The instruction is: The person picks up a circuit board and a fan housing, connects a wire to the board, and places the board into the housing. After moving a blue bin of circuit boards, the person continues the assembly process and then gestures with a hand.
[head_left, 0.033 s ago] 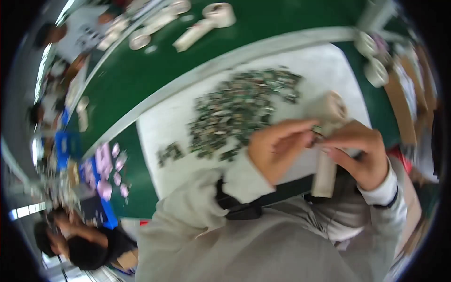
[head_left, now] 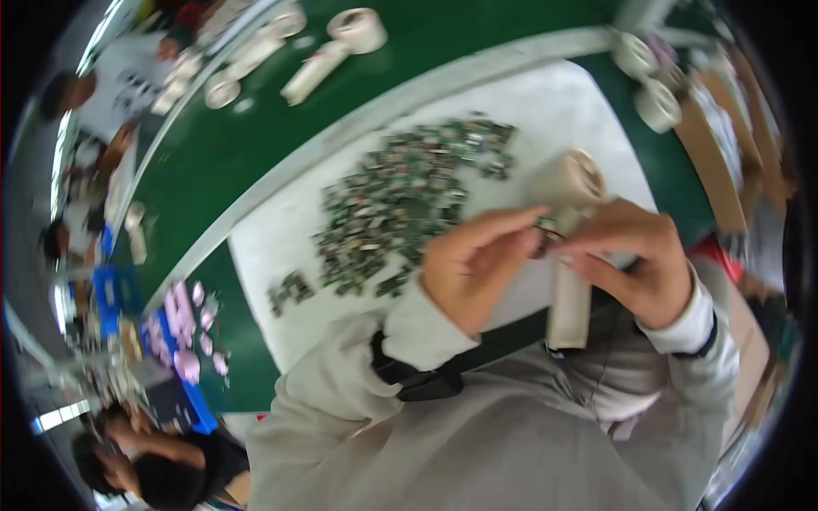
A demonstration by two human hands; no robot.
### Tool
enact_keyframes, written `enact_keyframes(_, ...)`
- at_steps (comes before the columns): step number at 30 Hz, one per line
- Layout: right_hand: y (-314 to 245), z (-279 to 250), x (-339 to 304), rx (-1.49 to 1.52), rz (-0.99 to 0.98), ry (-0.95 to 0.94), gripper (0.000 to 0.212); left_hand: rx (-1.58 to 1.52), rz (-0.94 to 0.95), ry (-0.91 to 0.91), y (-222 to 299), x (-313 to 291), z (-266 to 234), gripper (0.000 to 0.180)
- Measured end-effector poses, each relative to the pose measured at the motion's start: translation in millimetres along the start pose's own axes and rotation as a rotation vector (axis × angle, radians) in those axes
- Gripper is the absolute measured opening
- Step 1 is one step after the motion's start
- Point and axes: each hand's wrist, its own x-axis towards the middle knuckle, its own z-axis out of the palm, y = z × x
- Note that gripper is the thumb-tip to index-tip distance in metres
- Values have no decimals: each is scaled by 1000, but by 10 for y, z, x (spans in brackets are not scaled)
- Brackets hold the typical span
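Observation:
My left hand (head_left: 477, 268) pinches a small green circuit board (head_left: 547, 226) between thumb and fingers. My right hand (head_left: 641, 260) meets it from the other side, its thumb and forefinger closed at the board's edge. Blur hides the exact grip and anything thin between the fingertips. Just beyond and below the hands is a roll of whitish tape (head_left: 586, 177), and a pale strip (head_left: 569, 315) extends from beneath the hands past the table's near edge. A large heap of similar small boards (head_left: 392, 200) covers the middle of the white sheet (head_left: 554, 98).
A small cluster of boards (head_left: 291, 289) lies left of the heap. More white rolls (head_left: 358, 32) stand across the green table (head_left: 247, 145), beyond a pale raised rail (head_left: 409, 95). Pink pieces (head_left: 181, 315) lie at left, cardboard boxes (head_left: 711, 166) at right. Other people sit along the left.
The whole view has shifted, so the table and hands appear farther left and slightly higher. Both hands stay together at the small circuit board.

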Motion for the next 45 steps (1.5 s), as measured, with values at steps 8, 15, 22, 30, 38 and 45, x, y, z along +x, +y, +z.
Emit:
enact_keyframes(8,67,-77,-215,196,144,8,16,101,-5,-111,14,-8,36,29)
enact_keyframes(15,36,9,-207,201,190,29,13,148,-17,-91,30,-95,-34,27)
enact_keyframes(22,58,-11,-185,-9,38,139,12,292,68,-183,104,-41,41,29)
enact_keyframes(30,88,-55,-172,-273,-176,170,14,274,92,-104,81,-25,110,28)
enact_keyframes(38,103,-29,-138,-341,-316,235,14,763,317,-62,161,-51,112,30)
enact_keyframes(45,-65,227,-259,-144,-108,318,12,919,460,-30,196,-142,141,34)
